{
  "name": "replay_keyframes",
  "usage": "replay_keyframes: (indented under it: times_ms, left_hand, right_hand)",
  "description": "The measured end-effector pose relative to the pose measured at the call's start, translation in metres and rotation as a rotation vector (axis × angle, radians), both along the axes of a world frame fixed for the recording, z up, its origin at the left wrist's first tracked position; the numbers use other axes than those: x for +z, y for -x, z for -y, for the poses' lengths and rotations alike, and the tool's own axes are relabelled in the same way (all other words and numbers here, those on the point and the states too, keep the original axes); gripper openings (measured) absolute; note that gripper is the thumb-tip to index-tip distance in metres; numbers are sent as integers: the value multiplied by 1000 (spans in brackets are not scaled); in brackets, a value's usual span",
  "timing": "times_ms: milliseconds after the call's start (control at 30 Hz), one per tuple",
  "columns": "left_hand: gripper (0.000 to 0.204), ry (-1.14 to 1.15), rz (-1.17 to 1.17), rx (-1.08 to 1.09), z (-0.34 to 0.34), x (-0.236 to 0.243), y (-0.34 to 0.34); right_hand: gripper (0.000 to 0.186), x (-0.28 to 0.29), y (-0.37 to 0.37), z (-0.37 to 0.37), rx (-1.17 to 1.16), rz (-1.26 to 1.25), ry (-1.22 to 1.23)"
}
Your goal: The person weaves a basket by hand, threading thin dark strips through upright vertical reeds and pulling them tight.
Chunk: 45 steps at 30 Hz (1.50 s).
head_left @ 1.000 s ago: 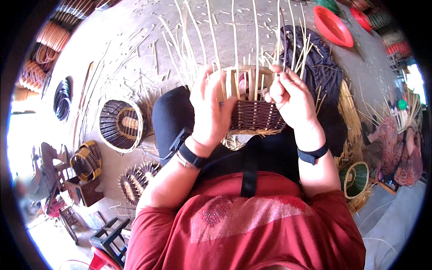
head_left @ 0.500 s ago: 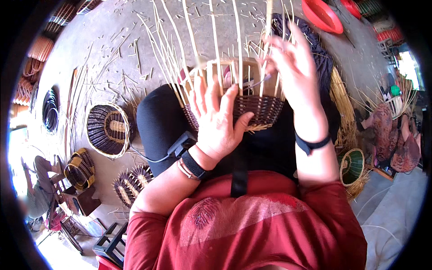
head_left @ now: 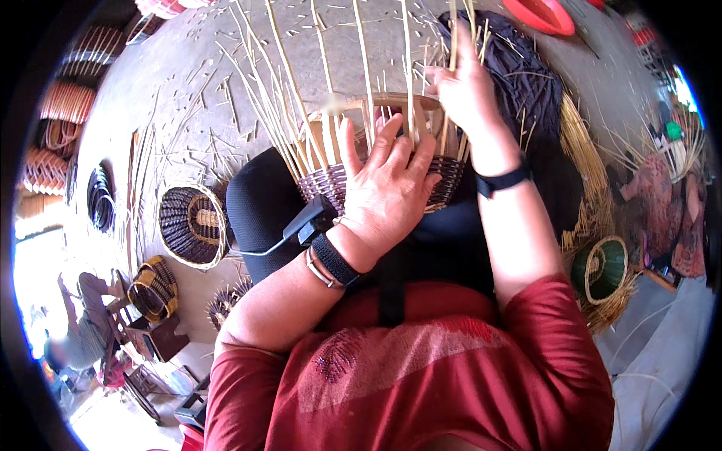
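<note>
A partly woven dark brown basket [head_left: 320, 182] sits on my lap, with long pale stakes [head_left: 323, 52] rising from its rim and a pale panel [head_left: 398, 100] at the back. My left hand [head_left: 380, 188] is spread over the front weave and the bases of the stakes, fingers apart, partly hiding the basket. Up at the right-hand stakes is my right hand [head_left: 470, 86], fingers raised along a pale strand [head_left: 453, 22]; they are blurred, so I cannot tell whether they grip it.
Finished baskets [head_left: 193, 225] lie left, a green basket [head_left: 605, 267] and straw bundle [head_left: 587, 173] right. Dark cloth [head_left: 526, 83], a red basin [head_left: 549, 16] and cut pieces lie ahead. Other people [head_left: 90, 308] [head_left: 654, 210] sit at both sides; baskets [head_left: 64, 101] are stacked upper left.
My left hand has shifted right and spread across the basket's front, covering more of it. My right hand has risen from near the rim to higher on the stakes.
</note>
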<state>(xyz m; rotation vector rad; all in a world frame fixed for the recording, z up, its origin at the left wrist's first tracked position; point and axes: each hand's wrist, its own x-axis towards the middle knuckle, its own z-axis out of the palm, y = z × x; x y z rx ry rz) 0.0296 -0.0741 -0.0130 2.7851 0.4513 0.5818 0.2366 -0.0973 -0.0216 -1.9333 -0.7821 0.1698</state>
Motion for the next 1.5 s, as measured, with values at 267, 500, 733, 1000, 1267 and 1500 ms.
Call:
replay_keyframes:
  times_ms: [267,500,733,1000,1267,1500]
  left_hand:
    - [52,10,66,93,6,12,-5]
    - [43,-549,-192,-154,38,-17,-50]
    - [32,-426,-285,-170,36,-15,-62]
    - [43,-263,-301,-160,5,5,-35]
    - [12,542,412,-156,-104,-21,74]
    - [6,409,388,159,-96,-62,92]
  right_hand:
    - [35,-40,33,153,-140,-1062,-633]
    - [29,-39,7,89,-100,-716,-469]
    - [59,-67,-3,51,-80,-441,-357]
    - [39,28,41,82,-104,-920,-635]
    - [35,98,128,-3,507,-968,-561]
    - [27,2,120,6,544,-1012,-553]
